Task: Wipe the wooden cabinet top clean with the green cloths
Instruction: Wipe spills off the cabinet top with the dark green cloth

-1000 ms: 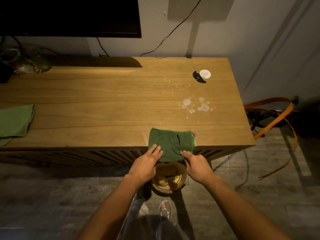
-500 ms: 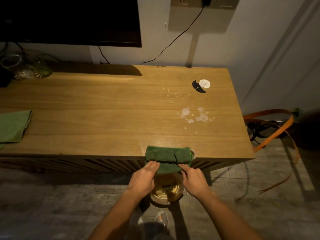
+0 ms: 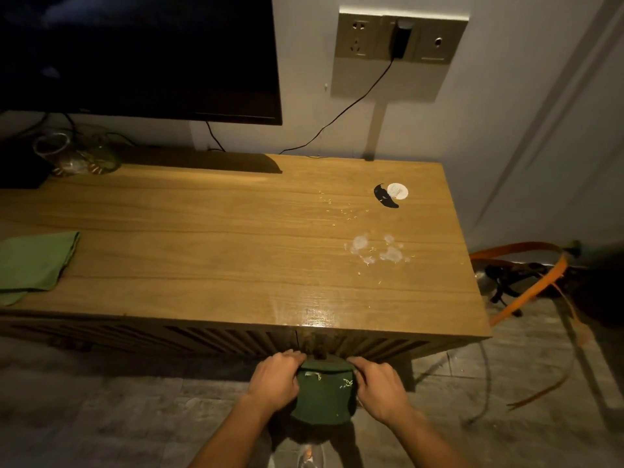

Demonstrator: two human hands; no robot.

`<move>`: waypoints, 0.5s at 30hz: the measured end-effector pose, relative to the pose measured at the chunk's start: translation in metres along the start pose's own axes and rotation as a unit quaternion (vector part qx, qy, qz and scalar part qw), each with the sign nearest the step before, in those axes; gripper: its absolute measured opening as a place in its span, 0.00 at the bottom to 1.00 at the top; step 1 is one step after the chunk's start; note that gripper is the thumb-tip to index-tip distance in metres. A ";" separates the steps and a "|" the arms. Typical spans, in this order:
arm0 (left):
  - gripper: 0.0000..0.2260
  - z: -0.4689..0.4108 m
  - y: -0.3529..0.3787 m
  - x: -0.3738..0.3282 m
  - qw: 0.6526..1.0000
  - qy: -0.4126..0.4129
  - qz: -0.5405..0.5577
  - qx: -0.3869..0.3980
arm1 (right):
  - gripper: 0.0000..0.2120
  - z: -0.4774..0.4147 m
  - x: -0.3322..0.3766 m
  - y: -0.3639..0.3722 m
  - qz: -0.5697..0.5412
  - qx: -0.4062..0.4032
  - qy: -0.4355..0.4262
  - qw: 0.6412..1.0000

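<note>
Hands meet below the front edge of the wooden cabinet top [image 3: 216, 231], off the tabletop altogether. The left hand [image 3: 275, 380] and the right hand [image 3: 378, 386] each clamp a side of a dark green cloth [image 3: 324, 396], fingers curled closed around it, and the cloth hangs bunched between them in front of the slatted cabinet front [image 3: 202, 336], with pale crumbs clinging to its face. A wet sheen [image 3: 317, 315] marks the tabletop edge just above the hands. Farther back and to the right lie whitish smears [image 3: 374, 249] and scattered crumbs [image 3: 341, 207], with a black scrap [image 3: 383, 197] touching a white disc [image 3: 398, 190] beyond them. A second, lighter green cloth [image 3: 33, 261] lies flat at the far left end of the tabletop, well apart.
</note>
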State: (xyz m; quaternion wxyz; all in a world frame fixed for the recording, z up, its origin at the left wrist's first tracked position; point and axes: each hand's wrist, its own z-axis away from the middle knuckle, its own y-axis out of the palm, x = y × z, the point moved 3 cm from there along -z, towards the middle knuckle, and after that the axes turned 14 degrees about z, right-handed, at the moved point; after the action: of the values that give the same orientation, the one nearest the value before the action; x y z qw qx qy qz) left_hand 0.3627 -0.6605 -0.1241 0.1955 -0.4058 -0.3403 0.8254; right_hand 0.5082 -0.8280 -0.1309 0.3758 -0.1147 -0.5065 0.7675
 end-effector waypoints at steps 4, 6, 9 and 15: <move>0.19 0.007 -0.010 -0.007 1.000 -0.019 0.001 0.022 | 0.16 0.010 0.005 -0.008 0.006 0.026 -0.012 1.000; 0.18 0.009 -0.015 -0.013 0.999 -0.027 -0.002 0.028 | 0.15 0.013 0.008 -0.013 0.000 0.037 -0.007 0.999; 0.17 0.010 -0.028 -0.021 0.999 -0.022 0.005 0.035 | 0.14 0.016 0.009 -0.023 -0.035 0.033 0.008 0.999; 0.17 0.016 -0.055 -0.043 0.996 0.001 0.041 0.082 | 0.13 0.017 0.002 -0.050 -0.056 0.065 0.028 0.996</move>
State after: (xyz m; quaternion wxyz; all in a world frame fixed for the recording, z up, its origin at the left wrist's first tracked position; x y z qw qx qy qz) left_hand 0.3782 -0.6546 -0.0547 0.1947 -0.4031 -0.2548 0.8571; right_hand 0.5206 -0.8280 -0.0796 0.4389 -0.0830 -0.4504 0.7731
